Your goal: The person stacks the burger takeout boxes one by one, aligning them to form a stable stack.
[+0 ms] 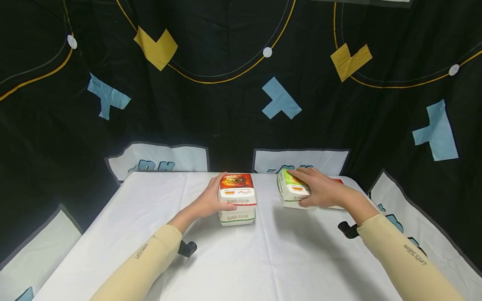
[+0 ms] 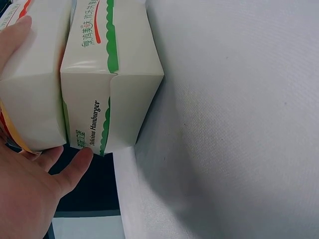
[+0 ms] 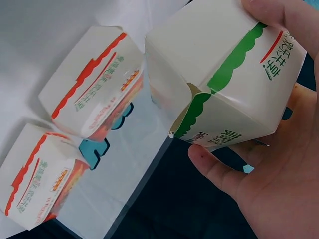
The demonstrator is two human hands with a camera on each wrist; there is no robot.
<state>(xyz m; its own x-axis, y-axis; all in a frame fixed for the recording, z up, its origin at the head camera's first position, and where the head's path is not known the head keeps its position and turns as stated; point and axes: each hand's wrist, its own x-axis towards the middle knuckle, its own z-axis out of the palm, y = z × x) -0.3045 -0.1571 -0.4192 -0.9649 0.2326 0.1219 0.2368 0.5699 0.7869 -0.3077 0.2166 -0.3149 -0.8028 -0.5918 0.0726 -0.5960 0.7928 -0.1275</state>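
My left hand grips a red-topped hamburger box, which sits on a green-trimmed hamburger box. In the left wrist view, one fingertip also touches the end of the green-trimmed lower box. To the right, my right hand holds a green-topped hamburger box, thumb on its near side; a shadow falls on the table below it. The right wrist view shows two red-trimmed boxes, an upper one and a lower one, beside the held box. In the head view my right hand mostly hides them.
A white cloth covers the table. Behind it hangs a black curtain with taped blue and yellow pieces and looping cords. White paper panels with blue lettering line the table's back edge.
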